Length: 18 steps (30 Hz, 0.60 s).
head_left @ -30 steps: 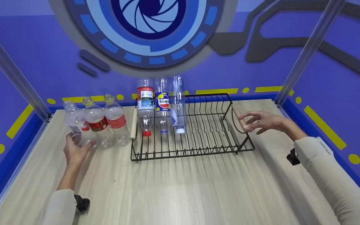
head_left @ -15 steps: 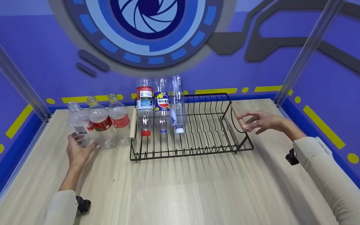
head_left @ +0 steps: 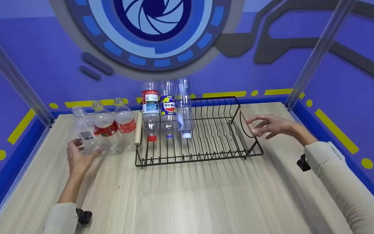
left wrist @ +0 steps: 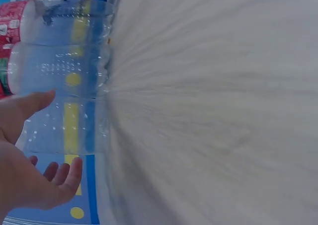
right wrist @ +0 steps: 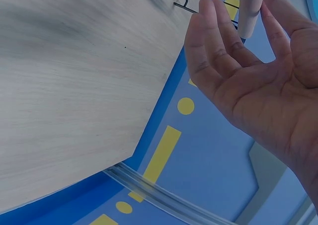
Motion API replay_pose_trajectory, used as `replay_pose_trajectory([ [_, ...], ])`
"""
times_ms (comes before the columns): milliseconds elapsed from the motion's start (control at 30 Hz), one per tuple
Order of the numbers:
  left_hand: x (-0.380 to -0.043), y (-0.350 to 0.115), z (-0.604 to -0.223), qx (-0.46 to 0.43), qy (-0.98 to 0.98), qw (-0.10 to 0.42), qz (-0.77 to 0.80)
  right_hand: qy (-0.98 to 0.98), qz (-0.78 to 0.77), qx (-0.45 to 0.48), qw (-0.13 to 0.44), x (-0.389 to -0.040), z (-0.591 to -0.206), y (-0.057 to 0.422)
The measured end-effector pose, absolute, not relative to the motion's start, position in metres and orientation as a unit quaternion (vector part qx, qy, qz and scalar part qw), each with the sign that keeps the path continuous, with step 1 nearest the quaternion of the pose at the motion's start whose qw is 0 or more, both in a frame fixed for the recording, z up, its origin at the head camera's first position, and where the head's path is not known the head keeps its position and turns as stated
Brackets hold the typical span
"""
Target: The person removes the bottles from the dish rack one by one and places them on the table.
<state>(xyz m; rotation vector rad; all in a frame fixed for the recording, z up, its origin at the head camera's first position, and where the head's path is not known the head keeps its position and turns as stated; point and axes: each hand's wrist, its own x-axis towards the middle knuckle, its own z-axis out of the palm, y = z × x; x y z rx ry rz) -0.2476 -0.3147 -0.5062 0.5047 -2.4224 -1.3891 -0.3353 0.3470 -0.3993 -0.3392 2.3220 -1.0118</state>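
Note:
Three clear bottles without caps stand side by side at the left. The left hand curves loosely at the base of the leftmost bottle, its thumb and fingers apart with a gap to the plastic in the left wrist view. Red labels wrap the middle bottle and the right one. At the other side the right hand has thumb and index finger on a wooden handle of a black wire dish rack; its other fingers hang loosely bent.
Three capped bottles lie tilted in the rack's left part: one with a red cap, one with a blue label, one clear. The rack's left wooden handle is beside the standing bottles. Blue walls border the wooden table.
The three standing bottles have slid right, closer to the rack. The left hand moved right with them, then back slightly left. The right hand stays on the handle.

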Motion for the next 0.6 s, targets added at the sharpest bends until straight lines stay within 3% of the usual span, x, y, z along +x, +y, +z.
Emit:
replay_pose_trajectory([
  [233,-0.227,-0.301,-0.486,0.174,-0.859,0.132,-0.463,0.873,-0.374,-0.13,0.286,-0.334,-0.398,0.347],
  [400,-0.22,-0.284,-0.469,0.131,-0.87,0.081,-0.467,0.873,-0.375,-0.129,0.284,-0.333,-0.397,0.347],
  [600,-0.218,-0.253,-0.457,0.053,-0.876,0.073,-0.473,0.872,-0.373,-0.132,0.288,-0.335,-0.399,0.344],
])
